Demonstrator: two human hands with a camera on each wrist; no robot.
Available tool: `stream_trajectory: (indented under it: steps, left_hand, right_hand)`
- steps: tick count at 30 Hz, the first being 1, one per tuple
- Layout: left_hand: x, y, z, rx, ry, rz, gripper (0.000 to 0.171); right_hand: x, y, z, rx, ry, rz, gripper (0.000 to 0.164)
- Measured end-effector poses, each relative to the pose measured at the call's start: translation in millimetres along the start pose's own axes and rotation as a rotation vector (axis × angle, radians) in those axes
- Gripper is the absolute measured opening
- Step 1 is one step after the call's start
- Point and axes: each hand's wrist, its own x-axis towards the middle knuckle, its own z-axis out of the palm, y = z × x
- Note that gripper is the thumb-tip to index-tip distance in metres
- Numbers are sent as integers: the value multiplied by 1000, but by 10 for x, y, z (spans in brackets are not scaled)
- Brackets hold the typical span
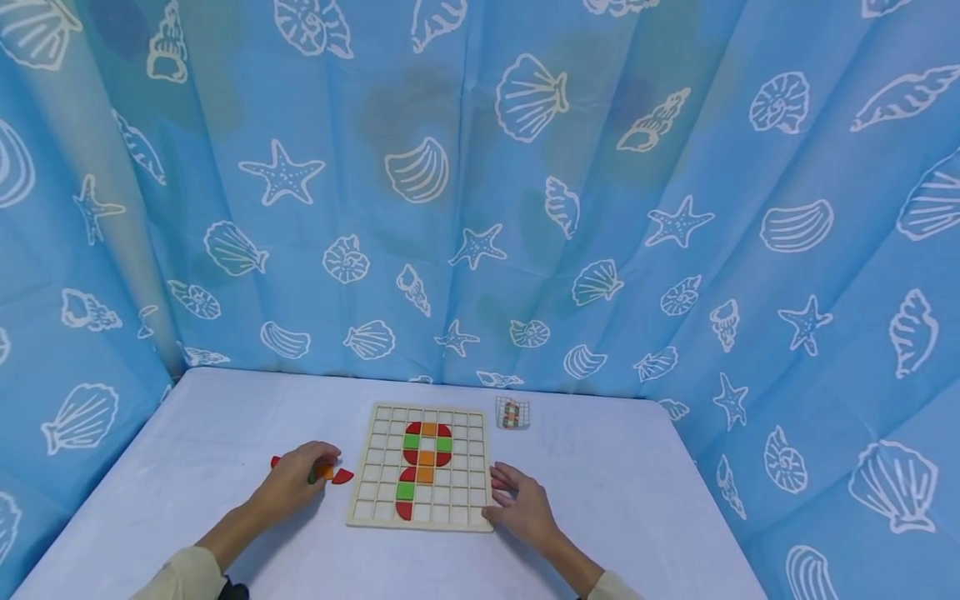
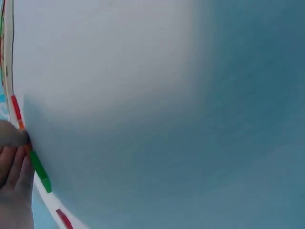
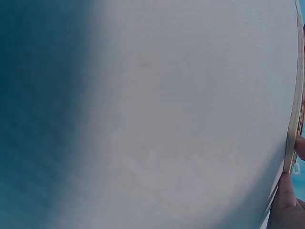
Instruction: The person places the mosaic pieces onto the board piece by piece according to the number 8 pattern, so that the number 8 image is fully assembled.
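Observation:
A pale grid board [image 1: 472, 417] lies flat on the table, with red, green and orange tiles set in its middle cells. Left of it, my left hand [image 1: 296, 477] reaches down to a few loose tiles. Its thumb and fingers pinch an orange tile [image 1: 324, 472], partly covered by them. Close by are a green tile [image 2: 40, 171] and a red quarter-round tile [image 1: 342, 477]; another red tile [image 1: 275, 461] peeks out behind the hand. My right hand [image 1: 525, 508] rests with loosely bent fingers against the board's right edge, thumb at its near right corner.
A small card [image 1: 513, 413] printed with a coloured grid pattern lies beyond the board's far right corner. The white-covered table [image 1: 615, 483] is bordered at the back and sides by a blue curtain [image 1: 465, 208] with shell prints.

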Motion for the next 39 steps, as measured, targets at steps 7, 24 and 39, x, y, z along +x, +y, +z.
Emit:
stream_trajectory:
  steps: [7,24,39]
  left_hand:
    - [-3,19,-77,-32,-35,3,49]
    - [44,93,-14,-44,9,39,43]
    - [1,627,333,-126,-111,208,37]
  right_hand:
    - [-11,-11,4,1,-5,-20,76]
    - [-1,-26,-8,-29,0,9,76]
    - [-15,-41,-15,-31,-11,3,76]
